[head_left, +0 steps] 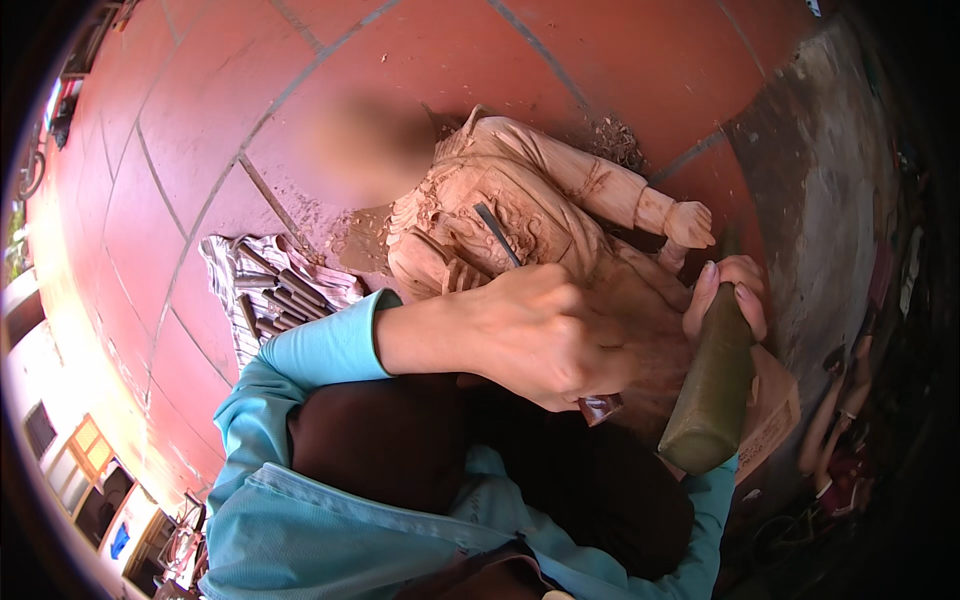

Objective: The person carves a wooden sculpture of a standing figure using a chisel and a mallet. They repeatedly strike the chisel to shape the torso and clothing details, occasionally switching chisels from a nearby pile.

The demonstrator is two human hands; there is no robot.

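Observation:
A carved wooden figure (560, 175) in pale reddish wood lies on the floor in front of me. Its chest bears raised swirling relief, and one sleeved arm with a fist (688, 223) points right. My left hand (540, 330) is closed around a chisel (494, 230); the flat metal blade reaches up to the chest relief, and the handle's end shows below my fist. To the right, my right hand (732, 285) grips an olive-green mallet (708, 395), whose wide end points down toward me. The gripped part of the chisel is hidden by my fingers.
Left of the figure, several more chisels (285, 295) lie on a striped cloth (225, 290). Wood shavings (615, 140) are scattered on the red tiled floor (420, 60). At far right, another person (845, 440) is partly visible beyond a grey floor strip.

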